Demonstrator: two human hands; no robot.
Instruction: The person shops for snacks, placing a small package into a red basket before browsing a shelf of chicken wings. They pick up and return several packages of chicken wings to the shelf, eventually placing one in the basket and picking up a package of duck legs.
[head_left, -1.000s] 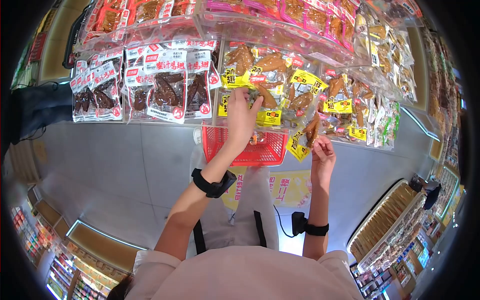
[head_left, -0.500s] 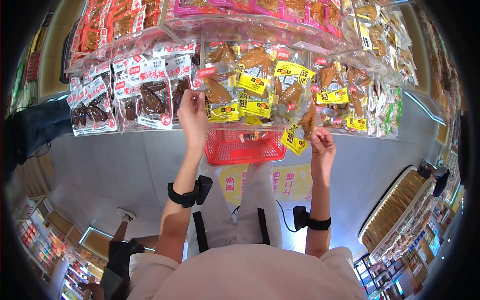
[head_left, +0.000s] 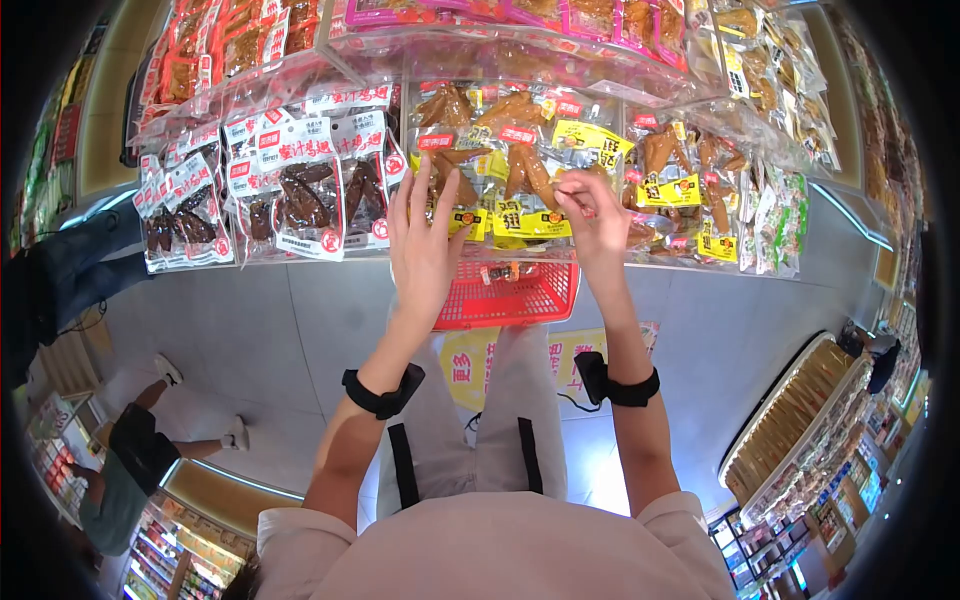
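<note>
My left hand [head_left: 425, 235] is open, its fingers stretched out over a yellow-labelled chicken wing packet [head_left: 455, 180] in the middle bin. To its right, a second clear chicken wing packet [head_left: 524, 190] with a red brand mark and a yellow label lies face up on the pile. My right hand [head_left: 600, 215] is closed in a pinch at the right edge of that second packet. Both wrists wear black bands with small boxes. Below the shelf front, a red basket [head_left: 480, 304] holds a small wrapped item [head_left: 508, 273].
White packets of dark chicken wings [head_left: 305, 190] fill the bin on the left. More yellow-labelled packets [head_left: 668, 180] lie to the right, behind a clear divider. Red and pink packets line the upper tier. Another person [head_left: 135, 470] is at the lower left, by other shelves.
My right hand has moved left and up, bringing the packet from the shelf's front edge onto the pile. My left hand has opened from a pinch and moved slightly right.
</note>
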